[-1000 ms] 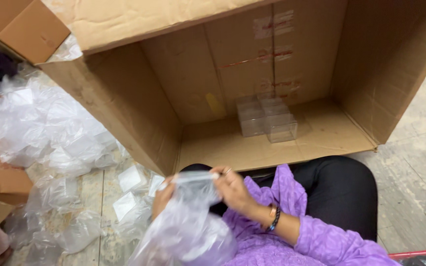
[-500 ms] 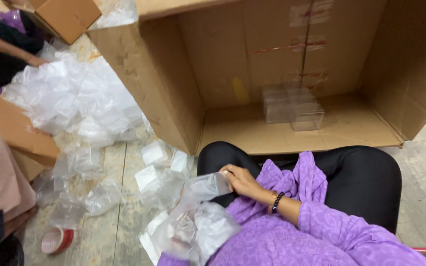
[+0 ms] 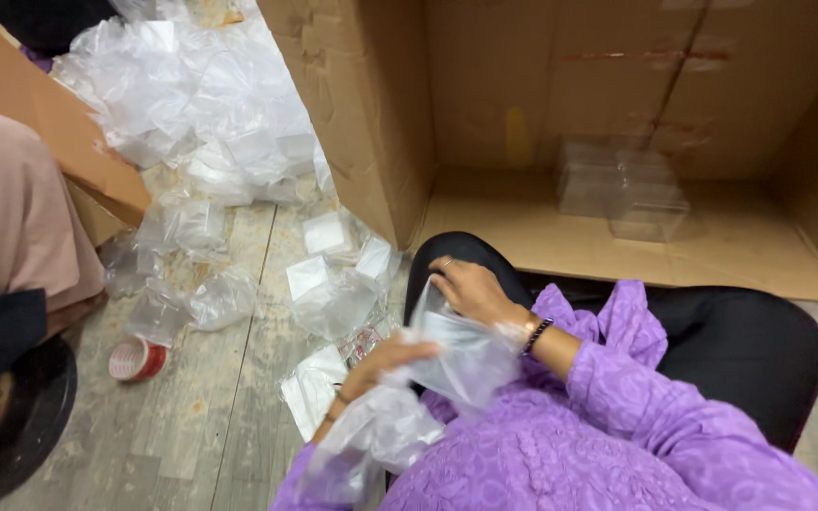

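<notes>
Both hands grip one clear plastic bag.
Left hand pinches; right hand should pull evenly.

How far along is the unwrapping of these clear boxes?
Done: a few clear plastic boxes sit stacked inside the large cardboard box, and a heap of plastic wrap lies on the floor. In hand: the left hand and right hand grip one clear plastic bag over the lap. Left: several small wrapped packets lie on the floor.
</notes>
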